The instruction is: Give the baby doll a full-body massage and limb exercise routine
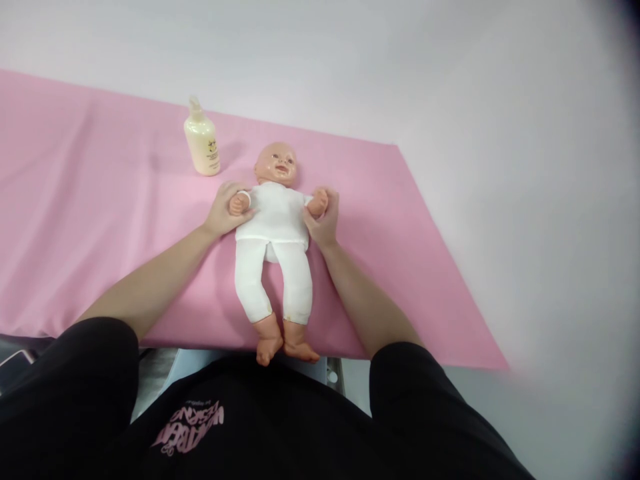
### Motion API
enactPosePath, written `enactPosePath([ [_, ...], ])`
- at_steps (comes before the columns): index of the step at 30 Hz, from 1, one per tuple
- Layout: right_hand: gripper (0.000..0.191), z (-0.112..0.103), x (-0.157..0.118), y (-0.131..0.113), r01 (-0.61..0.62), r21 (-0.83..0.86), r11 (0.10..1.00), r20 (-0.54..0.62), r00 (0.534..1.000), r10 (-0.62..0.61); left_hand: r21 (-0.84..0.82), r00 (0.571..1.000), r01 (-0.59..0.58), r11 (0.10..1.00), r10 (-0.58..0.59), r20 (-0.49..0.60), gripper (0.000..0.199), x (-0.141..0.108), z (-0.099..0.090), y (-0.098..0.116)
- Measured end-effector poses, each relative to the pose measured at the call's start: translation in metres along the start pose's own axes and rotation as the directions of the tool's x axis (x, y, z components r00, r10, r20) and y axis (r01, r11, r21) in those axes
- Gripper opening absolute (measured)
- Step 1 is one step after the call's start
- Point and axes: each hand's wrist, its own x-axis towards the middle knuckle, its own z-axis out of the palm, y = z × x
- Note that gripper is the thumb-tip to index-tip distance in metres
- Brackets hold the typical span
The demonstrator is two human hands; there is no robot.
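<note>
A baby doll [273,217] in a white top and white leggings lies on its back, head away from me and bare feet at the near edge of the pink cloth. My left hand [223,212] is wrapped round the doll's arm on the left, with the doll's small fist showing between thumb and fingers. Round the other arm, at the right side of the doll's chest, my right hand [325,223] is closed in the same way.
A pale yellow pump bottle [204,143] stands upright beyond my left hand. The pink cloth [390,233] covers the table, which meets a white wall behind. A dark-edged flat object [16,368] shows at the lower left.
</note>
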Motion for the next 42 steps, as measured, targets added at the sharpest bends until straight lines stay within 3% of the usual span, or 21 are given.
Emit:
enactPosePath([
  [3, 0.034, -0.003, -0.002, -0.009, 0.093, 0.015, 0.996, 0.095, 0.991, -0.094, 0.03, 0.996, -0.043, 0.999, 0.041, 0.079, 0.051, 0.0, -0.004, 0.007],
  [5, 0.025, -0.005, -0.003, -0.016, 0.169, 0.018, 0.985, 0.167, 0.971, -0.169, 0.029, 0.99, -0.078, 0.997, 0.075, 0.118, 0.05, 0.0, -0.006, 0.011],
  [11, 0.023, -0.008, -0.002, -0.025, 0.26, -0.003, 0.966, 0.232, 0.939, -0.252, 0.019, 0.974, -0.127, 0.992, 0.121, 0.193, 0.053, 0.002, -0.005, 0.014],
  [17, 0.022, -0.008, -0.001, -0.024, 0.285, 0.021, 0.958, 0.227, 0.932, -0.282, -0.021, 0.967, -0.204, 0.979, 0.205, 0.149, 0.047, 0.001, -0.004, 0.013],
  [23, 0.021, -0.008, -0.002, -0.025, 0.266, -0.009, 0.964, 0.233, 0.938, -0.256, 0.019, 0.973, -0.146, 0.989, 0.14, 0.182, 0.049, 0.001, -0.004, 0.012],
  [28, 0.02, -0.009, -0.004, -0.022, 0.284, 0.005, 0.959, 0.224, 0.934, -0.278, 0.011, 0.972, -0.17, 0.985, 0.166, 0.167, 0.048, 0.001, -0.003, 0.01],
  [30, 0.025, -0.006, -0.005, -0.014, 0.265, 0.024, 0.964, 0.211, 0.941, -0.264, 0.011, 0.974, -0.181, 0.983, 0.178, 0.14, 0.047, 0.0, -0.002, 0.008],
  [33, 0.053, 0.002, -0.005, 0.004, 0.216, 0.096, 0.972, 0.135, 0.964, -0.228, 0.021, 0.985, -0.15, 0.988, 0.148, 0.085, 0.05, -0.002, 0.001, 0.002],
  [37, 0.088, 0.015, -0.003, 0.025, 0.153, 0.118, 0.981, 0.046, 0.986, -0.159, -0.026, 0.998, -0.056, 0.998, 0.056, 0.004, 0.074, -0.001, 0.009, -0.012],
  [42, 0.095, 0.015, 0.005, 0.028, 0.043, 0.022, 0.999, 0.088, 0.995, -0.044, -0.162, 1.0, -0.006, 0.987, 0.006, 0.001, 0.09, 0.003, 0.014, -0.025],
])
